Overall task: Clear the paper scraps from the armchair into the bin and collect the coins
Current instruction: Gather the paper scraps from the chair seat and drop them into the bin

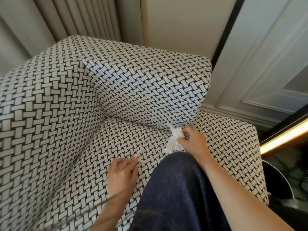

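Note:
The armchair [66, 114] is covered in a black-and-white basket-weave fabric and fills most of the head view. My right hand [191, 140] grips a bunch of white paper scraps [174, 140] over the seat, close to the back cushion. My left hand [122, 174] hovers low over the seat with its fingers curled, pinching at a thin white scrap [139, 155] that lies on the fabric. The left hand is blurred. No coins show in the frame.
My knee in dark blue cloth [175, 189] rests on the seat's front. A dark round bin [275, 180] stands on the floor to the right of the armchair. A white panelled wall and a lit strip lie at the right, curtains behind.

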